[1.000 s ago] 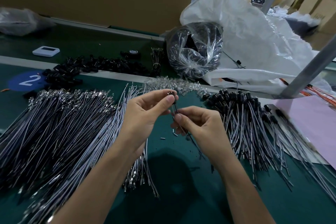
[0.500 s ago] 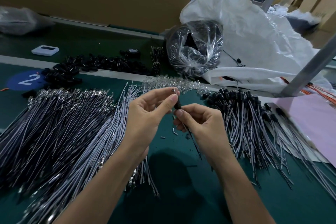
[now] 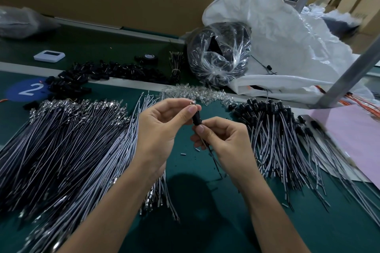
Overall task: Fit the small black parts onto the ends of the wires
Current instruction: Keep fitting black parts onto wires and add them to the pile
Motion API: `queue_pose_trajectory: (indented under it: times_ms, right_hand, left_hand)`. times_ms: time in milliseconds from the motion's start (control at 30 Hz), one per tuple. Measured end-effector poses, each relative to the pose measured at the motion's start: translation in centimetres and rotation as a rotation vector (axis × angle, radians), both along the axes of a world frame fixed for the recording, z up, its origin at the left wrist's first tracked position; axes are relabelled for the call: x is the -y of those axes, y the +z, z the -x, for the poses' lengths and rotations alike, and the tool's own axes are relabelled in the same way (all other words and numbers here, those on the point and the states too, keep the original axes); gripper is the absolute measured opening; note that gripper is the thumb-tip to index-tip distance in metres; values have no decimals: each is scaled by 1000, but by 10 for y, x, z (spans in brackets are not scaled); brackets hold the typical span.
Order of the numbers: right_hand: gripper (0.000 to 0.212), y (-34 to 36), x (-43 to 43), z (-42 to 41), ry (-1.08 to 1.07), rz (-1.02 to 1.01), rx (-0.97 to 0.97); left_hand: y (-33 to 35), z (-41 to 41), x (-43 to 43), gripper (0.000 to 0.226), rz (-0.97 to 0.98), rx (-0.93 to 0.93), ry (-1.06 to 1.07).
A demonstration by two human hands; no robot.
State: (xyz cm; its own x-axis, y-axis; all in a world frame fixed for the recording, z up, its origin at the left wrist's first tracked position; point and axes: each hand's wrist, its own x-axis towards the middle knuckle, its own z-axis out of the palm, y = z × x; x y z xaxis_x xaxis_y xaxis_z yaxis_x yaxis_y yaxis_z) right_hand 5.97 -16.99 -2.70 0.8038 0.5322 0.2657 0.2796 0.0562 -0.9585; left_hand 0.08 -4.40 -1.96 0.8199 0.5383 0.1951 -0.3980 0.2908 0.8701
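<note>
Part, small black plastic sleeve (image 3: 196,119): higher up thin grey wire (image 3: 213,158) vs 1 s ago, prob. nearly seated; left hand (image 3: 164,129) pinches wire tip, right hand (image 3: 224,141) pinches wire beneath.

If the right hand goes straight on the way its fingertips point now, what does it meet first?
Most likely the small black part directly before the right hand, then the thumb of the left hand; depth is unclear.

A small black part (image 3: 196,119) sits near-upright on a wire (image 3: 214,162) end; bare wires (image 3: 61,150) fan left of it, capped wires (image 3: 277,139) right, loose parts (image 3: 107,72) beyond.
</note>
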Motion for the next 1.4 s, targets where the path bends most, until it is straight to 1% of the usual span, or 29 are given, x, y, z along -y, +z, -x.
queue_pose_trajectory:
  times_ms: [133, 300, 400, 633, 867, 1267, 1400]
  right_hand:
    - [16, 1, 0, 1, 12, -48, -45]
    - [14, 3, 0, 1, 7, -48, -32]
    - [14, 2, 0, 2, 3, -49, -34]
    - [13, 3, 1, 2, 2, -88, -30]
    - [13, 2, 0, 1, -21, -90, 8]
    - [15, 0, 1, -2, 1, -102, 18]
    - [13, 0, 1, -2, -1, -104, 32]
  left_hand:
    - [2, 1, -1, 19, 41, 10, -17]
    - [2, 1, -2, 20, 133, 30, -61]
    - [1, 1, -4, 29, 122, 14, -82]
    - [1, 0, -12, 19, 115, 45, -172]
    - [2, 1, -10, 22, 94, 50, -120]
    - [1, 0, -10, 23, 55, 48, -108]
    - [1, 0, -10, 22, 40, 46, -102]
